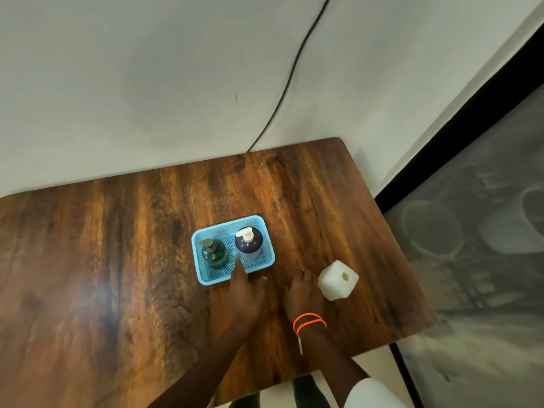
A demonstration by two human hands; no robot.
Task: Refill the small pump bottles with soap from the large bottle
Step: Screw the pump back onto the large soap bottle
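Note:
A light blue basket (203, 275) stands on the wooden table and holds two pump bottles. The green bottle (215, 254) with a grey pump is on the left. The dark bottle (249, 242) with a white pump is on the right. My left hand (243, 293) lies just in front of the basket, one finger reaching over its front rim between the bottles; it holds nothing. My right hand (303, 293) rests on the table, fingers spread, right beside a large white square bottle (338, 279) with an open neck on top.
The table (117, 260) stands against a white wall, its right edge close to the white bottle. A black cable (290, 83) runs down the wall behind the table. A dark-framed glass panel (471, 231) is on the right.

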